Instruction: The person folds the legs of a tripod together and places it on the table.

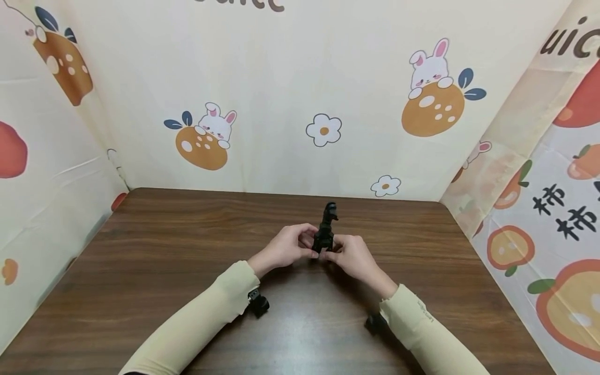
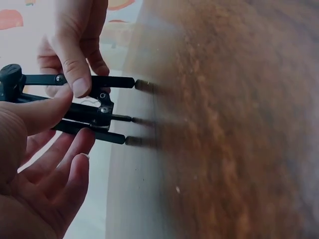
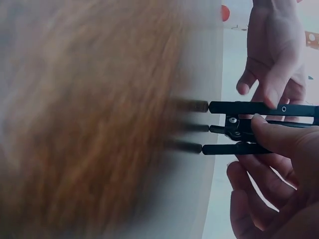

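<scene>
A small black tripod (image 1: pixel 324 237) stands upright on the brown wooden table, its head topmost and its short legs close together. From the left, my left hand (image 1: pixel 289 246) holds it low down, thumb on the near side and fingers behind. My right hand (image 1: pixel 354 256) pinches a leg on the other side. Close up in the left wrist view, the tripod legs (image 2: pixel 112 82) run parallel, with their feet at the tabletop. The right wrist view has the right thumb over the leg joint (image 3: pixel 239 130) and the left hand (image 3: pixel 276 55) on the opposite leg.
The wooden table (image 1: pixel 187 229) reaches back to a cream curtain (image 1: pixel 276 73) printed with rabbits, fruit and flowers. More printed cloth (image 1: pixel 562 198) hangs along the right side, and another sheet (image 1: pixel 47 208) along the left. A small black camera (image 1: pixel 258 303) is strapped at the left wrist.
</scene>
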`<state>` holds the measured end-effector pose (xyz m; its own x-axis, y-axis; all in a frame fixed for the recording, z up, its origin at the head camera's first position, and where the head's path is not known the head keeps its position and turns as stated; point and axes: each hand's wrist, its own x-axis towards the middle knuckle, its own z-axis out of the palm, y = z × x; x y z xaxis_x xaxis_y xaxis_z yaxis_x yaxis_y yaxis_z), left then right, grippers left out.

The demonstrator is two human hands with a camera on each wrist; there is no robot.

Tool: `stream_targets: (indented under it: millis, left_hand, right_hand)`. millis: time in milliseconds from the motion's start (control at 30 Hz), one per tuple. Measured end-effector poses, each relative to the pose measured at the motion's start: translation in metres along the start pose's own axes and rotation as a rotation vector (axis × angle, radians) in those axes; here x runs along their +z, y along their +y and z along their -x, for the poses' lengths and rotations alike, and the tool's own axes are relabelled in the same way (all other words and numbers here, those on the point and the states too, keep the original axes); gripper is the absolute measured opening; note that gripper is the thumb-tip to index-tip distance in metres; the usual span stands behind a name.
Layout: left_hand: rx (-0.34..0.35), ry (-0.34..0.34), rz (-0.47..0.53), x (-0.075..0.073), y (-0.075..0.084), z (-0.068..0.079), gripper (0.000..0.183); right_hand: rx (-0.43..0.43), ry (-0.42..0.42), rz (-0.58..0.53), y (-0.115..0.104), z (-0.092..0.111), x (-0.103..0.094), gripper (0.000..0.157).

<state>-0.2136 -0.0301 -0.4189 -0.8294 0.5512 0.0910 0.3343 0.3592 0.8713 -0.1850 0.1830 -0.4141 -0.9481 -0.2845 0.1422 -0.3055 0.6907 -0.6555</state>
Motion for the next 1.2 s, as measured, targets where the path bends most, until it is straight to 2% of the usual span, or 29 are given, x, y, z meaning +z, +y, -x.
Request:
stream_targets:
  millis: [167,367,600,733,800,867,967,1067,1133,1200]
  left_hand:
    - [0.004,0.021,-0.019,0.001,-0.001,0.0,0.044]
    - [0.046,0.043,-0.013,0.001,-0.001,0.0,0.033]
    - [-0.01,0.039,-0.036,0.004,-0.001,-0.002,0.033]
    - [-0.011,0.038,-0.071,0.004,0.0,-0.002,0.03]
    - [-0.011,0.038,-0.094,0.004,0.0,-0.001,0.028]
    - [-0.013,0.036,-0.114,0.004,0.0,-0.001,0.026]
    - [-0.014,0.036,-0.146,0.004,0.001,-0.001,0.022]
    - [-0.007,0.037,-0.174,0.003,0.002,-0.001,0.019]
    - [-0.006,0.04,-0.185,0.002,0.003,-0.001,0.018]
    - [-0.005,0.045,-0.195,0.002,0.004,-0.001,0.018]
  right_hand:
    - [-0.009,-0.059,-0.047,0.003,0.002,0.0,0.012]
    - [-0.075,-0.118,-0.082,0.003,0.003,-0.003,0.011]
    - [-0.131,-0.075,-0.034,0.005,0.001,-0.002,0.016]
    - [-0.18,-0.044,-0.008,0.006,0.0,0.0,0.016]
    - [-0.172,-0.021,0.003,0.006,0.0,0.001,0.016]
    - [-0.138,0.011,0.016,0.006,0.0,0.0,0.02]
    - [-0.071,0.041,0.023,0.007,-0.001,-0.001,0.039]
    - [-0.063,0.041,0.029,0.007,-0.004,-0.003,0.057]
    - [-0.08,0.034,0.036,0.007,-0.006,-0.005,0.059]
    - [-0.108,0.031,0.043,0.007,-0.008,-0.006,0.054]
